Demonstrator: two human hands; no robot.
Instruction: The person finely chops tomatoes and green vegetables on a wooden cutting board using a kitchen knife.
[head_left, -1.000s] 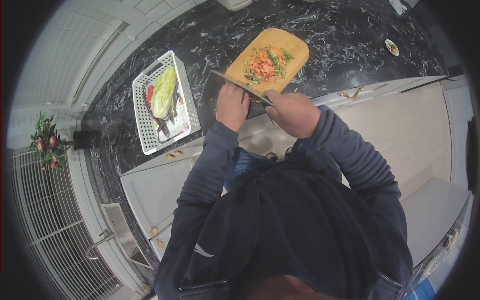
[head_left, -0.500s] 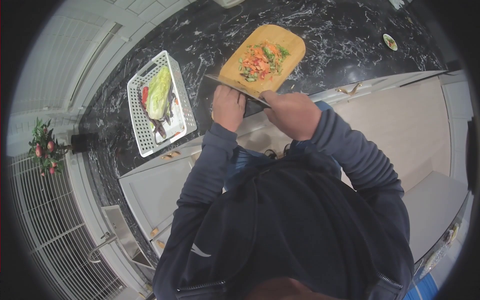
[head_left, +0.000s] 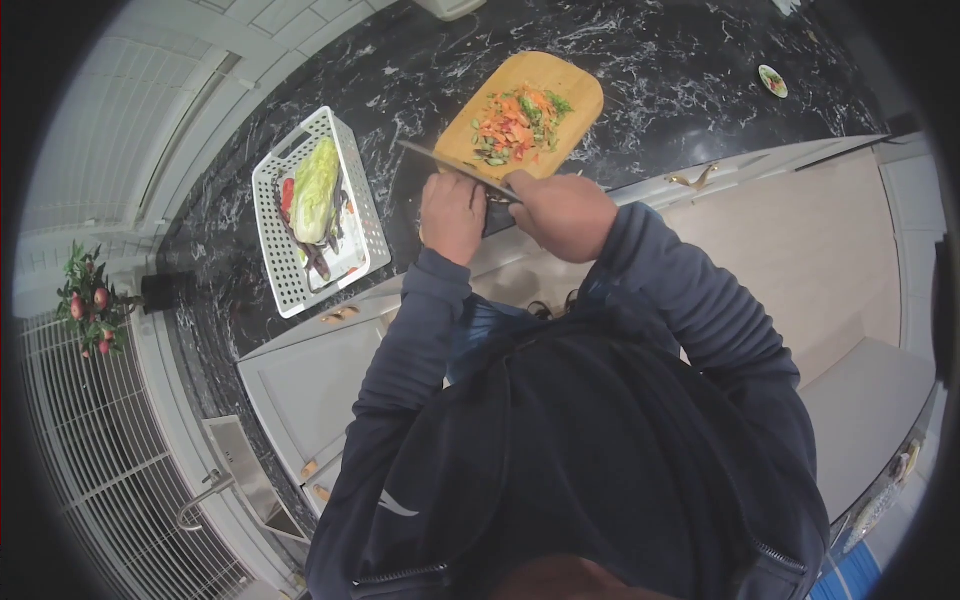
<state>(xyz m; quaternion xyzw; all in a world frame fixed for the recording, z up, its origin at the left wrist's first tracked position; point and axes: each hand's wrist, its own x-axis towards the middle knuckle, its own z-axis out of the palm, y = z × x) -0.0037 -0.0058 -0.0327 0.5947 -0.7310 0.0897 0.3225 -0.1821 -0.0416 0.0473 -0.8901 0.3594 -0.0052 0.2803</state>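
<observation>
The handle of a knife (head_left: 455,168) is in my closed right hand (head_left: 566,215), by the near edge of the wooden cutting board (head_left: 577,92). Its long blade slants up to the left, across the board's near left corner. Just on the near side of the blade, my left hand (head_left: 453,217) is closed with its fingers curled down. Whatever lies under those fingers is hidden from me. Chopped vegetables (head_left: 518,125), orange, green and reddish, are heaped on the middle of the board.
Left of the board stands a white perforated basket (head_left: 377,238) holding a napa cabbage (head_left: 317,192) and red and dark purple vegetables. A small oval dish (head_left: 772,81) sits at the far right of the black marbled counter (head_left: 680,75). Drawers with brass handles (head_left: 692,177) line the counter front.
My right hand has moved a little to the left and away from me, bringing the knife with it. My left hand has stayed nearly in place.
</observation>
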